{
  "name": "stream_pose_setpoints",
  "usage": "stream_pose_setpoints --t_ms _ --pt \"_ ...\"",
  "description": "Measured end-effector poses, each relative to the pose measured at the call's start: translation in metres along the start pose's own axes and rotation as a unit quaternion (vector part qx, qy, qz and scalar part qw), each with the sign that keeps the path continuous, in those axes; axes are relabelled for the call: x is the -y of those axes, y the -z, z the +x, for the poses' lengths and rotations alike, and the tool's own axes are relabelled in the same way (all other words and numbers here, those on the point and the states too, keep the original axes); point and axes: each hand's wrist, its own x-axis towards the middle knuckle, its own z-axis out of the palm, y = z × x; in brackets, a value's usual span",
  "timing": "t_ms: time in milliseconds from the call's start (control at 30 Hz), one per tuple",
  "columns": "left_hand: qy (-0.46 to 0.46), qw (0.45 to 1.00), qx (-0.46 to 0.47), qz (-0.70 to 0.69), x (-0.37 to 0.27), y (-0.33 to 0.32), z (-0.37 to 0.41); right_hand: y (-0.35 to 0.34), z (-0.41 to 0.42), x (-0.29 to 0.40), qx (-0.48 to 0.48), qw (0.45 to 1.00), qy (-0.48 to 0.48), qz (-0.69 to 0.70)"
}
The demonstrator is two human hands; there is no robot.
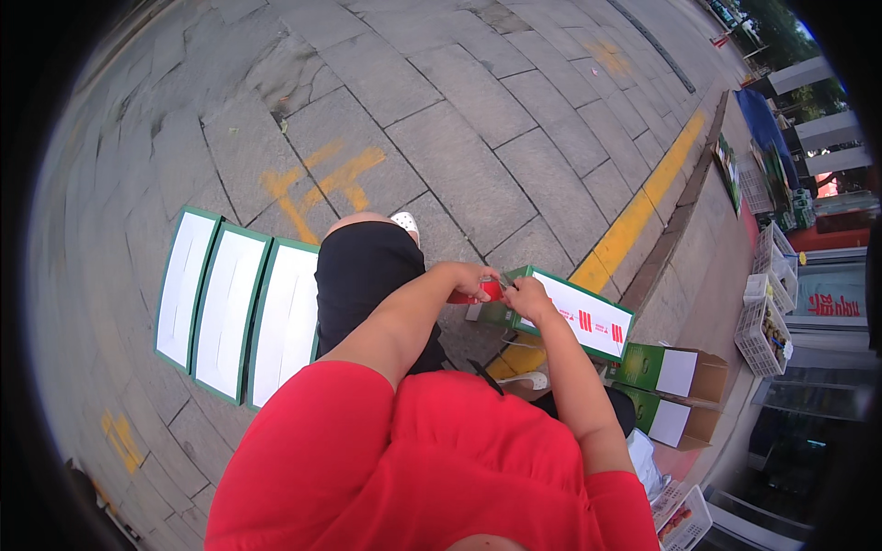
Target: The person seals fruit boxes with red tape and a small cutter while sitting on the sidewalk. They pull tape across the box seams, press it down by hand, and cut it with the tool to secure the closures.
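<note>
My left hand (471, 279) grips a small red item (491, 289), perhaps a packet or roll; its exact kind is hard to make out. Close beside it, my right hand (529, 300) has its fingers pinched at a small grey thing (506, 281), too small and partly covered to identify. Both hands meet over the near-left end of a green-edged carton (582, 313). Its white top bears red bars and print, and my right wrist passes over it.
Several white-topped, green-edged cartons (231, 310) stand in a row at left. At right are two open green cartons (654, 368), (665, 413) and white plastic crates (761, 336) with produce. A yellow-painted curb (637, 203) crosses the grey stone paving (475, 138). A white plastic bag (644, 454) lies lower right.
</note>
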Motion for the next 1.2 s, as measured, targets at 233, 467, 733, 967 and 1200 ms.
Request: stream_pose_setpoints --t_ms 233,467,733,967,1200 --pt "0.071 0.96 -0.054 0.266 -0.01 -0.005 0.003 0.0 -0.002 0.016 0.012 0.993 0.009 -0.117" --pt "0.08 0.991 0.023 0.104 -0.006 -0.008 0.011 -0.005 0.007 0.001 0.033 0.992 -0.019 -0.124" --pt "0.142 0.988 -0.008 0.058 -0.013 -0.015 0.01 0.002 0.003 0.022 0.091 0.985 -0.058 -0.135" --pt "0.158 0.982 -0.022 0.1 -0.021 -0.016 0.002 -0.021 0.011 0.019 0.038 0.977 -0.045 -0.204" --pt "0.193 0.938 -0.198 0.206 -0.007 -0.009 0.001 -0.079 0.001 -0.032 -0.06 0.951 0.074 -0.292"
